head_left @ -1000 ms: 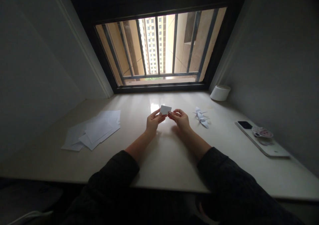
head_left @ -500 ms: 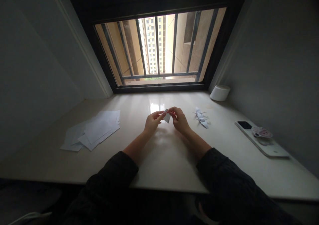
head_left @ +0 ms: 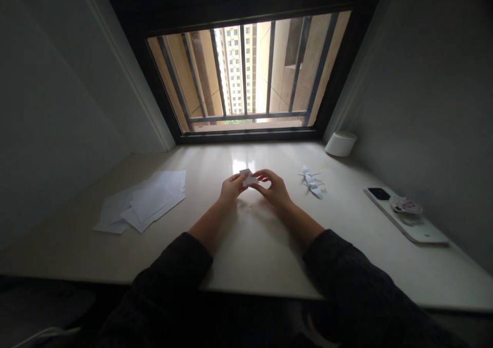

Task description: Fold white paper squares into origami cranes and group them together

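Observation:
A small folded piece of paper (head_left: 250, 179), white to pale grey, is held up between my two hands above the middle of the counter. My left hand (head_left: 231, 187) pinches its left side between thumb and fingers. On the right side, my right hand (head_left: 274, 187) grips the paper's edge with thumb and fingertips, the fingers curved. To the right of my hands lie folded paper cranes (head_left: 311, 182), close together. A loose pile of white paper sheets (head_left: 148, 200) is spread at the left.
The pale counter (head_left: 262, 255) runs up to a dark-framed window (head_left: 246, 137) with bars outside. A white round container (head_left: 341, 144) stands at the back right corner. Nearer on the right lies a white phone (head_left: 419, 228) with a cartoon grip (head_left: 405, 204) on its back.
The folded paper has turned from an upright angle to lying more sideways and shifted slightly left. My left hand moved a little left; my right hand's fingers changed their hold.

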Demonstrator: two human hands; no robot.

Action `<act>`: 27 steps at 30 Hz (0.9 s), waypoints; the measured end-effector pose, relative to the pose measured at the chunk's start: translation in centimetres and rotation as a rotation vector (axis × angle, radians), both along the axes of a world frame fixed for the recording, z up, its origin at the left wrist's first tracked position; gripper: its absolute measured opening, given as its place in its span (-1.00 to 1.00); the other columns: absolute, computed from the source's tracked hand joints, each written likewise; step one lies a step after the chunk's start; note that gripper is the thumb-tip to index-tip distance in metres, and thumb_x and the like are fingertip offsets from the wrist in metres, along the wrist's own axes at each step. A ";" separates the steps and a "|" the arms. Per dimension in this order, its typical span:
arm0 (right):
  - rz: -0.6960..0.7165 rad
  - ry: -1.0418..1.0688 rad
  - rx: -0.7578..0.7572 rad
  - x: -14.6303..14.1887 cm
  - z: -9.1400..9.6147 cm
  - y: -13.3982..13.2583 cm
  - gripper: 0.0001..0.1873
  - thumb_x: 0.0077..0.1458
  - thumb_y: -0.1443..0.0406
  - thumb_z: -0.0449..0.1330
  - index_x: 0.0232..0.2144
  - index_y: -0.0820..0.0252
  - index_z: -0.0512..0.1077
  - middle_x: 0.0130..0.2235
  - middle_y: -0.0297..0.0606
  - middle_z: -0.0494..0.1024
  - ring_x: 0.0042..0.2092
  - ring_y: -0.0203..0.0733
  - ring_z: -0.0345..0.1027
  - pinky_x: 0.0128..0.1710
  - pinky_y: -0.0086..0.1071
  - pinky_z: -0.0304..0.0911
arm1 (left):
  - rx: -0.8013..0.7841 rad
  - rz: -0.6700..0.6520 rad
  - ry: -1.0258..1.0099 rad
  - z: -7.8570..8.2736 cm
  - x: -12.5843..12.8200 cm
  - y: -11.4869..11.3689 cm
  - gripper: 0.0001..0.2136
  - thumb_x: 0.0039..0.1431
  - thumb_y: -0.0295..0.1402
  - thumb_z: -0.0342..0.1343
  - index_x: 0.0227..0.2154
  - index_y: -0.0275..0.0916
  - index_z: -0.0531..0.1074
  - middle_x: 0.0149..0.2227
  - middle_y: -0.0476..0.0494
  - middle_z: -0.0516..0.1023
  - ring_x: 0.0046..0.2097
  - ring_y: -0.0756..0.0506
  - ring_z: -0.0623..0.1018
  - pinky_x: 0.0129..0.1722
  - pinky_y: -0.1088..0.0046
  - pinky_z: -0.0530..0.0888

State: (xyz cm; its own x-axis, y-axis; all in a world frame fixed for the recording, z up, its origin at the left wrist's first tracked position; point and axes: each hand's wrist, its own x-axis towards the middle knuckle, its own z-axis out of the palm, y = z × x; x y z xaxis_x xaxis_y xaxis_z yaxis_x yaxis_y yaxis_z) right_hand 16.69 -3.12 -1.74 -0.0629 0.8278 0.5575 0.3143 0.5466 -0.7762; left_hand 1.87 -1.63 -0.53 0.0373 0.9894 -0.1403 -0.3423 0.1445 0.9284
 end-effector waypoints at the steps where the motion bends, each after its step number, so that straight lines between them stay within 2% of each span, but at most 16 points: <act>1: -0.008 -0.017 0.013 0.1 0.1 -0.1 -0.72 -0.09 0.14 0.31 -0.27 0.05 0.48 -0.25 -0.26 0.53 -0.26 -0.15 0.40 -0.20 -0.24 0.29 | -0.031 -0.007 -0.044 0.0 0.0 0.0 -0.70 -0.18 -0.26 0.34 -0.36 -0.32 0.53 -0.33 -0.18 0.57 -0.31 -0.05 0.54 -0.26 0.44 0.44; 4: -0.029 -0.022 0.031 0.2 0.4 -0.3 -0.72 -0.10 0.16 0.32 -0.25 0.02 0.53 -0.30 -0.25 0.54 -0.24 -0.12 0.40 -0.17 -0.23 0.29 | -0.090 -0.003 -0.121 0.0 0.0 0.1 -0.74 -0.13 -0.28 0.31 -0.34 -0.28 0.52 -0.25 -0.19 0.57 -0.22 -0.08 0.55 -0.18 0.40 0.45; 8: -0.014 0.060 0.024 0.3 0.7 -0.5 -0.76 -0.08 0.18 0.31 -0.27 -0.02 0.55 -0.28 -0.26 0.56 -0.23 -0.10 0.42 -0.16 -0.22 0.30 | -0.065 0.016 -0.055 0.0 0.0 0.0 -0.76 -0.09 -0.28 0.28 -0.34 -0.28 0.50 -0.27 -0.18 0.57 -0.25 -0.08 0.55 -0.17 0.37 0.45; 11: 0.009 0.130 -0.011 0.4 0.7 -0.2 -0.77 -0.13 0.18 0.35 -0.31 -0.02 0.57 -0.27 -0.28 0.59 -0.21 -0.09 0.44 -0.12 -0.20 0.30 | 0.048 0.035 0.069 0.3 -0.2 0.0 -0.62 -0.12 -0.28 0.29 -0.19 -0.28 0.45 -0.30 -0.19 0.57 -0.30 -0.07 0.54 -0.22 0.36 0.46; 13: 0.011 0.182 -0.059 0.5 0.5 0.1 -0.76 -0.19 0.18 0.37 -0.36 0.01 0.58 -0.29 -0.28 0.60 -0.22 -0.09 0.46 -0.11 -0.19 0.31 | 0.153 0.036 0.152 0.5 -0.4 -0.1 -0.46 -0.12 -0.26 0.30 -0.01 -0.22 0.35 -0.35 -0.14 0.58 -0.33 -0.06 0.54 -0.27 0.38 0.46; 15: 0.023 0.246 -0.123 0.7 0.4 0.4 -0.74 -0.24 0.17 0.39 -0.38 0.05 0.58 -0.33 -0.27 0.61 -0.24 -0.08 0.47 -0.13 -0.19 0.32 | 0.257 0.005 0.233 0.7 -0.6 -0.1 -0.40 -0.07 -0.21 0.26 0.08 -0.16 0.27 -0.40 -0.09 0.57 -0.35 -0.06 0.54 -0.31 0.42 0.46; 20: 0.093 0.422 -0.247 1.0 0.3 0.8 -0.68 -0.28 0.18 0.41 -0.37 0.12 0.58 -0.35 -0.24 0.62 -0.26 -0.08 0.49 -0.14 -0.18 0.36 | 0.549 -0.055 0.465 1.0 -1.1 -0.3 -0.66 0.10 -0.12 0.09 -0.09 -0.14 0.46 -0.31 -0.12 0.58 -0.31 -0.06 0.56 -0.33 0.47 0.46; 24: 0.080 0.510 -0.295 1.0 0.7 0.6 -0.64 -0.33 0.19 0.43 -0.36 0.14 0.58 -0.33 -0.24 0.63 -0.23 -0.07 0.50 -0.09 -0.16 0.35 | 0.648 -0.071 0.512 0.9 -1.2 -0.3 -0.69 -0.01 -0.17 0.22 -0.18 -0.12 0.51 -0.13 -0.12 0.57 -0.26 -0.09 0.58 -0.26 0.42 0.49; 27: 0.072 0.522 -0.302 0.9 0.8 0.5 -0.64 -0.34 0.18 0.43 -0.37 0.14 0.59 -0.34 -0.24 0.63 -0.23 -0.06 0.50 -0.08 -0.15 0.35 | 0.643 -0.083 0.439 0.6 -1.1 -0.2 -0.68 -0.09 -0.20 0.29 -0.23 -0.18 0.53 -0.20 -0.15 0.59 -0.29 -0.11 0.60 -0.25 0.37 0.52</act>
